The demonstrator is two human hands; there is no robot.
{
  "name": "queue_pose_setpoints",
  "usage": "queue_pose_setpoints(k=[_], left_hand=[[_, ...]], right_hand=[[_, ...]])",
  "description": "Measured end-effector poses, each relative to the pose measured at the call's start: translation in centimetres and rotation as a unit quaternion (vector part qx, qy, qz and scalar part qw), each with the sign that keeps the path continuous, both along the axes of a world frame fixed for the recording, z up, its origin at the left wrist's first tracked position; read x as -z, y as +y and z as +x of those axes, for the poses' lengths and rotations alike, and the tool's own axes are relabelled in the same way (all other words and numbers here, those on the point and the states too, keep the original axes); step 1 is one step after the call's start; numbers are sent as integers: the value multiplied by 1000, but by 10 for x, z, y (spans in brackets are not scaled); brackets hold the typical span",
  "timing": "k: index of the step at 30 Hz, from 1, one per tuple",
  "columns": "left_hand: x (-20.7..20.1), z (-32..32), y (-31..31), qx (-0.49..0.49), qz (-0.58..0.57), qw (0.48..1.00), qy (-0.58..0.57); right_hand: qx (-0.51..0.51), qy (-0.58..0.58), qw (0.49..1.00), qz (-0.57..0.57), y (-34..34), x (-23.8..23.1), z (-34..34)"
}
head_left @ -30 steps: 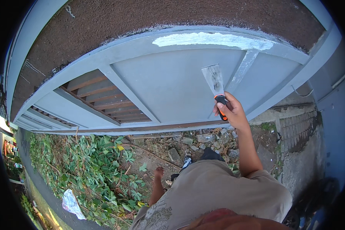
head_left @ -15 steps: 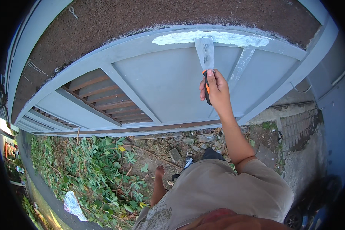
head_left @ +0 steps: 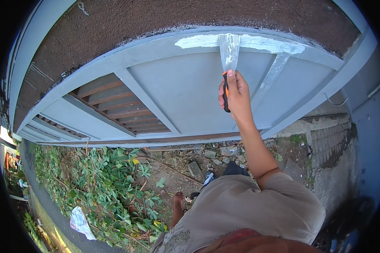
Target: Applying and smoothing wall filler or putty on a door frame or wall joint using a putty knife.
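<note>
My right hand [head_left: 236, 95] grips a putty knife [head_left: 229, 55] by its black-and-orange handle, the thumb lying along the top of the handle. Its wide metal blade, smeared with white paste, has its tip against a streak of white filler [head_left: 270, 43] on the grey upper rail [head_left: 156, 51] of a panelled wall. Filler shows on both sides of the blade. My left hand [head_left: 178, 198] hangs low beside my body, above the ground and near the leafy plants; its fingers are too small and turned away to make out.
Slatted openings [head_left: 122, 105] break the grey panelling at the left. Rough brown wall [head_left: 198, 14] lies beyond the rail. Cut green plants [head_left: 109, 185] cover the ground at left, with a crumpled white sheet [head_left: 81, 222] near the road. Rubble and stones [head_left: 194, 168] lie below the wall.
The knife's blade tip has moved slightly up and right relative to the view, and white paste now shows on the blade face. My left hand has dropped a little lower.
</note>
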State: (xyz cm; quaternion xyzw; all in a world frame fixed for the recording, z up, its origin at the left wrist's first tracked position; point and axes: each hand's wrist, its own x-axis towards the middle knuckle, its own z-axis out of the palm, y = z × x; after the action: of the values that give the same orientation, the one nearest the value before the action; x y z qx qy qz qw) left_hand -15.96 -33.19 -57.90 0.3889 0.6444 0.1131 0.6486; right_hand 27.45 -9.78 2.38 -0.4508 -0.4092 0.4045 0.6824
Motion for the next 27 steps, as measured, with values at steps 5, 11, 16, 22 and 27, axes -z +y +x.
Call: queue_pose_setpoints(k=[5, 11, 16, 22, 27], left_hand=[[-2, 14, -24, 92, 42, 993, 58], [-47, 33, 35, -145, 8, 989, 28], [-43, 34, 36, -136, 85, 986, 43], [-11, 24, 17, -147, 41, 988, 40], [-3, 19, 2, -103, -3, 994, 25]], right_hand=[[9, -28, 1000, 0, -14, 11, 5], [31, -63, 997, -35, -4, 3, 9], [4, -65, 997, 29, 7, -35, -8], [-32, -43, 998, -26, -26, 22, -7], [-10, -52, 999, -9, 8, -27, 0]])
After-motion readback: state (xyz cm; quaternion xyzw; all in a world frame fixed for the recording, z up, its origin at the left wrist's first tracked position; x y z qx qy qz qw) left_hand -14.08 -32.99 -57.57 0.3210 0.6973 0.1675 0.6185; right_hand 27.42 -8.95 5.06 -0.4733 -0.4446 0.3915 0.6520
